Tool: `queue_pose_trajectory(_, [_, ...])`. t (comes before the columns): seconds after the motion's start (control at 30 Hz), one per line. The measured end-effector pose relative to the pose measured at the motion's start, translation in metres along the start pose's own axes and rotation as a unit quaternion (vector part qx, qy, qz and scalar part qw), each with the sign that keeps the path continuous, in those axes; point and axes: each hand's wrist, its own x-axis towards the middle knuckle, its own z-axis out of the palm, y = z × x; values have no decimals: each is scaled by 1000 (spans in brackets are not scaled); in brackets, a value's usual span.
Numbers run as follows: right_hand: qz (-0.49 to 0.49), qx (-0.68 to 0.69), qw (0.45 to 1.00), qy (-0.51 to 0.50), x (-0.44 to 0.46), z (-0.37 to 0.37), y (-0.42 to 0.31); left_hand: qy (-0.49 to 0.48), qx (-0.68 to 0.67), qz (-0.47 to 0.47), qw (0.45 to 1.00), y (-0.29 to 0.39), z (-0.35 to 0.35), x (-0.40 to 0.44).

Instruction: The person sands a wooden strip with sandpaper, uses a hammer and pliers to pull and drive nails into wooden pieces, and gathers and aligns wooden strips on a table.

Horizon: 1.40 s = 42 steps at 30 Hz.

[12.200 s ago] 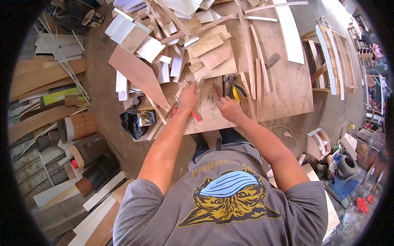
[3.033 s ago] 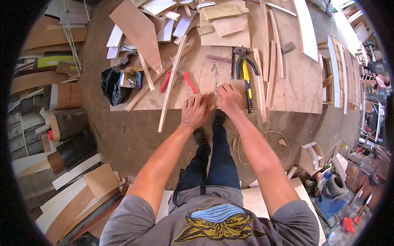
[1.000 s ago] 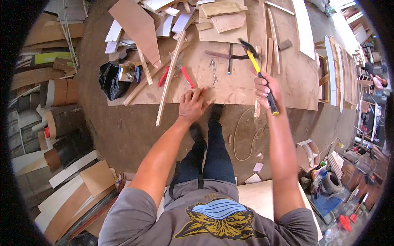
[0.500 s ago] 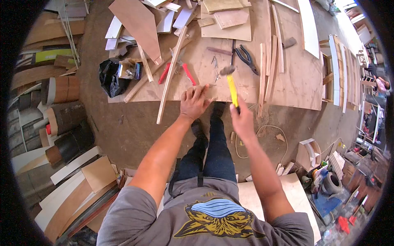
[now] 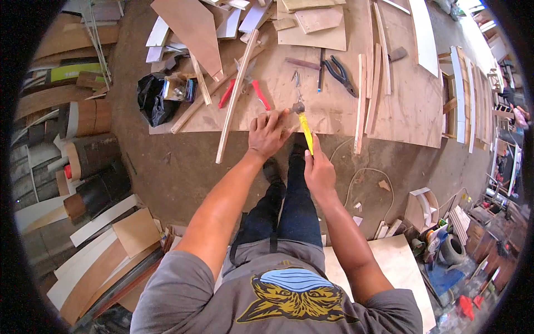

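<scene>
My right hand [image 5: 320, 171] is wrapped round the handle of a yellow and black hammer [image 5: 306, 132]. The hammer's head is low over the front edge of the plywood sheet [image 5: 400, 125], just right of my left fingertips. My left hand [image 5: 267, 132] rests at that edge, thumb and forefinger reaching toward the hammer head; what they pinch, if anything, is too small to make out. Beyond the hammer lie a few small metal pieces [image 5: 296, 79]. Red-handled snips [image 5: 260, 94] lie behind my left hand, partly under a long wood strip [image 5: 236, 100]. Dark pliers [image 5: 340, 75] are further right.
A black plastic bag [image 5: 154, 100] with a small box stands at the sheet's left corner. Wood offcuts [image 5: 186, 33] are piled at the back left. Thin strips [image 5: 360, 106] lie on the right, one overhanging the edge. A cord [image 5: 392, 195] loops on the floor.
The hammer, picked up by my right hand since the 3.0 s frame, was raised to the right and has come down beside my left fingertips. My left hand stays at the sheet's edge.
</scene>
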Motion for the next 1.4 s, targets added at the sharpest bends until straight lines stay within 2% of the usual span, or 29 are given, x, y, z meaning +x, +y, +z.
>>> queue_pose_trajectory(0.03, [-23,11,999,26,-2,2,1,-2,-4,-2,1000,0,0,-1])
queue_pose_trajectory(0.13, [-7,-34,999,-7,0,9,8,-25,-13,-16,999,3,2,-1])
queue_pose_trajectory(0.23, [-29,-1,999,32,-1,8,7,-27,0,-16,999,2,4,-3])
queue_pose_trajectory(0.33, [17,-12,999,-25,0,8,5,-11,-1,-14,1000,2,6,-4])
queue_pose_trajectory(0.43, [20,-30,999,-25,3,11,8,-22,13,-15,1000,5,2,-1])
queue_pose_trajectory(0.53, [-6,13,1000,25,-2,11,5,-8,26,-10,1000,5,2,-2])
queue_pose_trajectory(0.63, [30,-33,999,-17,2,12,5,-43,8,-21,999,9,-6,1])
queue_pose_trajectory(0.73, [-34,-19,998,51,1,11,6,-23,23,-15,999,8,-4,0])
queue_pose_trajectory(0.83, [40,-56,997,-39,1,4,-3,-32,11,-20,999,9,-4,2])
queue_pose_trajectory(0.93, [28,-49,998,-18,4,11,8,-20,29,-11,999,10,-2,0])
queue_pose_trajectory(1.03, [-48,-22,997,56,-1,15,11,-32,24,-19,999,10,-2,1])
queue_pose_trajectory(1.13, [-12,-59,998,1,-1,18,13,-48,4,-29,998,11,-5,1])
queue_pose_trajectory(1.33, [-38,13,998,49,-4,11,13,2,18,-19,1000,12,-5,7])
queue_pose_trajectory(1.4, [-40,14,997,57,-6,9,19,-11,0,-14,1000,10,-11,13])
